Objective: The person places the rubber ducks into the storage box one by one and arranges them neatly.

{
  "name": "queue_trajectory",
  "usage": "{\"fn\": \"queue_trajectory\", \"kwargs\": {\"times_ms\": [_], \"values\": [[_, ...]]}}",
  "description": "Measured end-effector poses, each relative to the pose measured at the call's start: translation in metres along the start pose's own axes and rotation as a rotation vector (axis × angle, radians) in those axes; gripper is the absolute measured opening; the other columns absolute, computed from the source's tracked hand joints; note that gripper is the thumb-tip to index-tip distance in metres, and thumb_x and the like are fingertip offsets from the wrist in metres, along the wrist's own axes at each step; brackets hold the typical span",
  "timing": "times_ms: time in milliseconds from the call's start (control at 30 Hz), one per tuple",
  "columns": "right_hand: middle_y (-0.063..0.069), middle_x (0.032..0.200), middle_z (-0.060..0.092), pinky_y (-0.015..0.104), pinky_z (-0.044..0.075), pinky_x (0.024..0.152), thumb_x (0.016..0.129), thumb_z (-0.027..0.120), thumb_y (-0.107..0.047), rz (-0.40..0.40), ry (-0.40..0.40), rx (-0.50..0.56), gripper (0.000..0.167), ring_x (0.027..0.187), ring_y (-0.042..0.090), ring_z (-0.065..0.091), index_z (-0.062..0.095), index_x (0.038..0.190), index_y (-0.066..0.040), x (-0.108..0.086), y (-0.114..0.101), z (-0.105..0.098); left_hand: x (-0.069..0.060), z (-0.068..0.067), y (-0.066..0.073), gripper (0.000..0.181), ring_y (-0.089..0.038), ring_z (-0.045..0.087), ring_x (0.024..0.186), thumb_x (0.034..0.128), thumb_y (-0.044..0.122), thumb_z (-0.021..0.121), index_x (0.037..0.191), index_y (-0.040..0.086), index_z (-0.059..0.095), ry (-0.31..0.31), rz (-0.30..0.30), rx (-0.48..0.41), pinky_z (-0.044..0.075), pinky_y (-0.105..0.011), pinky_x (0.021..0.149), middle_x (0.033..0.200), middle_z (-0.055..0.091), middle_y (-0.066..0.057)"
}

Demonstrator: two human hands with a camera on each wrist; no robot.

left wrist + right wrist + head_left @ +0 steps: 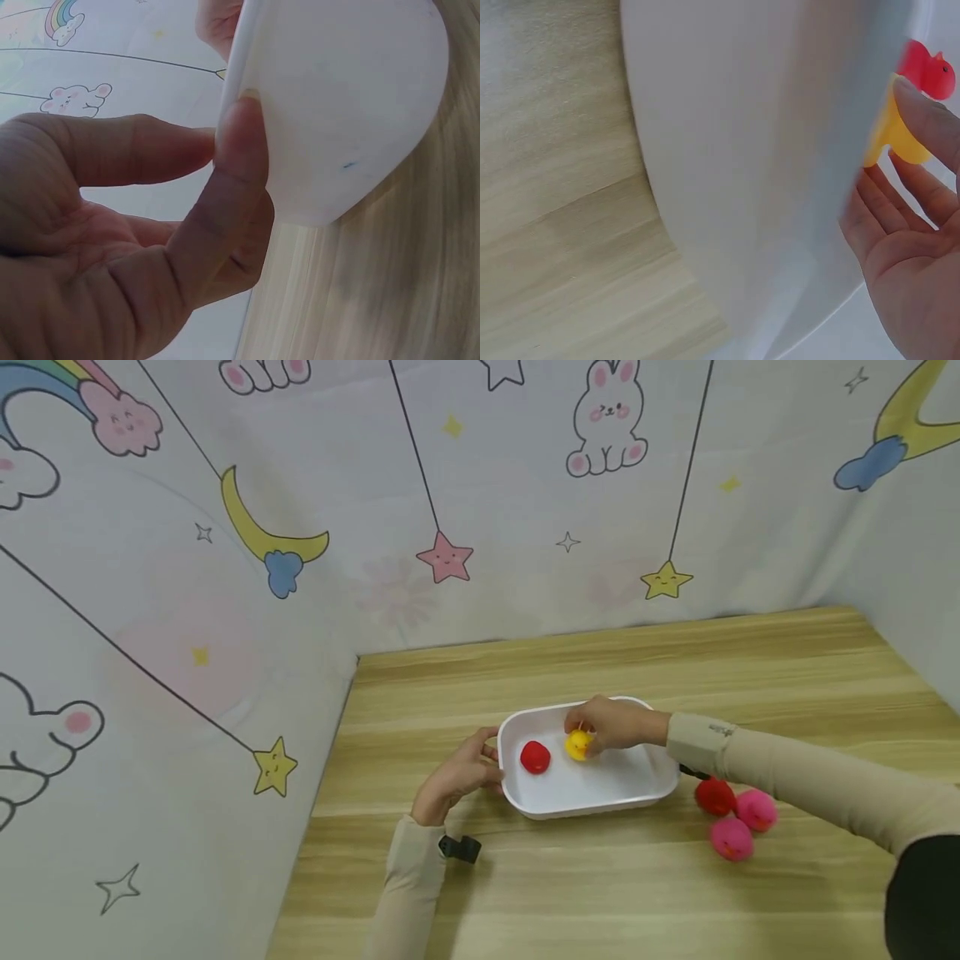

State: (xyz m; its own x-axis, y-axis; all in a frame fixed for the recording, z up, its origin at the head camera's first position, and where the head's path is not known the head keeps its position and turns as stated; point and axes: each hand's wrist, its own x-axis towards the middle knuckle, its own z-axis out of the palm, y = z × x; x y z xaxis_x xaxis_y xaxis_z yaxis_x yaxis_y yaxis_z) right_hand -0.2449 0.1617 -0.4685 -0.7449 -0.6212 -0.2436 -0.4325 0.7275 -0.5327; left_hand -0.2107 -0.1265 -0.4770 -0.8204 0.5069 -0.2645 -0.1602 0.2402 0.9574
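Note:
A white tray (592,790) stands on the wooden table, with a red rubber duck (535,758) on the left of its floor. My left hand (459,774) is at the tray's left end. In the left wrist view, thumb and forefinger pinch the tray's rim (232,86). Reaching over the far right side, my right hand (621,724) holds a yellow rubber duck (577,745) inside the tray, to the right of the red one. In the right wrist view the thumb and fingers are around the yellow duck (907,144); the tray wall partly hides it.
Right of the tray, below my right forearm, sit a dark red duck (716,796) and two pink ducks (732,839), close together. Printed cloth walls (517,527) border the wooden table (585,893) at the back, left and right.

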Motion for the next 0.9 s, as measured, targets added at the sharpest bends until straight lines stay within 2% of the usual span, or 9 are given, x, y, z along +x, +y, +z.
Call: {"fn": "queue_trajectory", "kwargs": {"times_ms": [167, 367, 467, 633, 900], "values": [[0.006, 0.113, 0.066, 0.043, 0.055, 0.098, 0.084, 0.081, -0.005, -0.041, 0.024, -0.061, 0.040, 0.101, 0.023, 0.060, 0.067, 0.120, 0.001, -0.001, 0.002, 0.008, -0.001, 0.001, -0.001, 0.076, -0.019, 0.057, 0.064, 0.0798, -0.023, 0.057, 0.149, -0.011, 0.029, -0.004, 0.007, 0.003, 0.064, -0.032, 0.060, 0.099, 0.046, -0.018], [0.006, 0.105, 0.062, 0.039, 0.058, 0.091, 0.080, 0.083, -0.003, -0.114, 0.063, -0.157, 0.037, 0.092, 0.021, 0.059, 0.069, 0.114, 0.003, 0.000, 0.005, 0.015, -0.002, 0.000, -0.001, 0.076, -0.020, 0.057, 0.065, 0.0796, -0.024, 0.056, 0.149, -0.011, 0.030, -0.013, 0.003, -0.004, 0.063, -0.028, 0.059, 0.098, 0.043, -0.015], [0.006, 0.104, 0.062, 0.038, 0.058, 0.091, 0.080, 0.083, -0.003, -0.107, 0.057, -0.158, 0.038, 0.093, 0.021, 0.059, 0.068, 0.115, 0.003, -0.001, 0.006, 0.014, -0.002, 0.000, -0.001, 0.075, -0.020, 0.057, 0.065, 0.0797, -0.023, 0.057, 0.149, -0.011, 0.030, -0.015, 0.008, -0.004, 0.063, -0.028, 0.059, 0.098, 0.043, -0.015], [0.009, 0.113, 0.066, 0.040, 0.059, 0.093, 0.081, 0.084, -0.006, -0.056, 0.034, -0.147, 0.044, 0.098, 0.023, 0.064, 0.067, 0.121, 0.002, -0.004, 0.005, 0.008, -0.003, 0.000, -0.002, 0.073, -0.020, 0.058, 0.066, 0.0805, -0.022, 0.057, 0.148, -0.011, 0.031, -0.013, 0.019, 0.007, 0.064, -0.034, 0.063, 0.099, 0.043, -0.017], [0.016, 0.124, 0.065, 0.042, 0.058, 0.095, 0.083, 0.082, -0.002, -0.032, 0.028, -0.058, 0.049, 0.105, 0.028, 0.064, 0.062, 0.127, 0.005, -0.017, 0.002, -0.005, -0.002, -0.001, -0.002, 0.073, -0.020, 0.058, 0.067, 0.0813, -0.020, 0.056, 0.149, -0.011, 0.030, -0.021, 0.034, 0.033, 0.065, -0.040, 0.066, 0.104, 0.046, -0.024]]}}
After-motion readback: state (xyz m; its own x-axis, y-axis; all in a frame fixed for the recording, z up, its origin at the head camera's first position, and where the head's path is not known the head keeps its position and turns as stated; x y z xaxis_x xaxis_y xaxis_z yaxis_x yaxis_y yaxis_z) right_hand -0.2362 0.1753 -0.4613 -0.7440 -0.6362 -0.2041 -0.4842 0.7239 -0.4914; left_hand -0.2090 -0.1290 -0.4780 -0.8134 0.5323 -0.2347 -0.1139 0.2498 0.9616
